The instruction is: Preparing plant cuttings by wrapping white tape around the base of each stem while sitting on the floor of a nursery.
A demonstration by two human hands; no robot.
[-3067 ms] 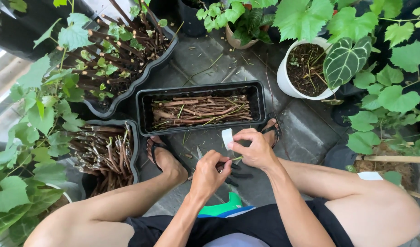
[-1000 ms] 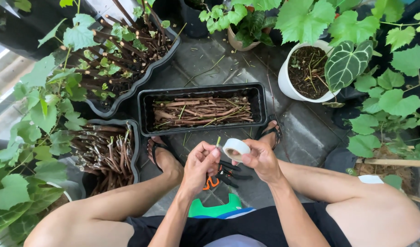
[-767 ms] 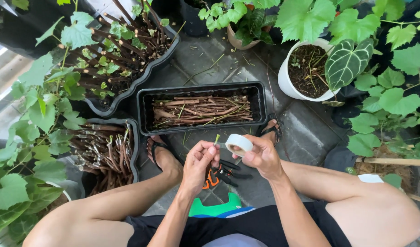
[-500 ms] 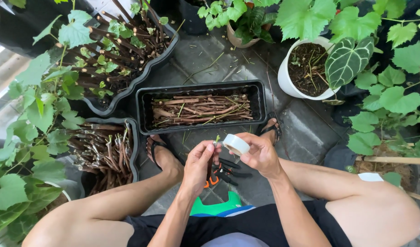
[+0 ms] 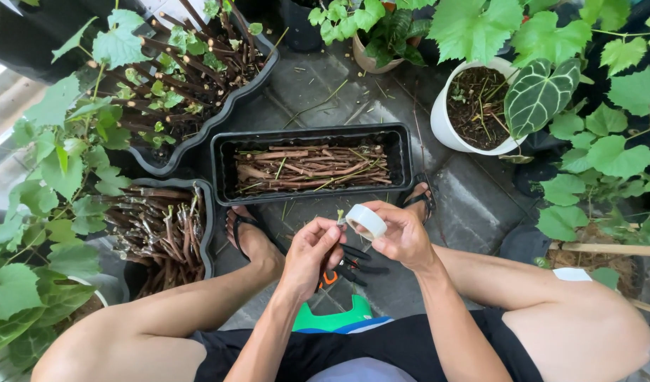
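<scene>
L hand (image 5: 312,249) pinching thin green cutting (image 5: 339,216), light, snaps easily; grip low on stem. R hand (image 5: 403,233) gripping white tape roll (image 5: 366,221) by rim, light, just beside cutting.

white tape roll (image 5: 367,221), green cutting (image 5: 340,215) upright

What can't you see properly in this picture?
Head view only:
- Cutting: only its green tip shows; the left hand covers the rest.
- Pruners: mostly hidden under both hands.
- Tape: partly covered by the right hand.
- Green thing: cut off by the shorts.
</scene>
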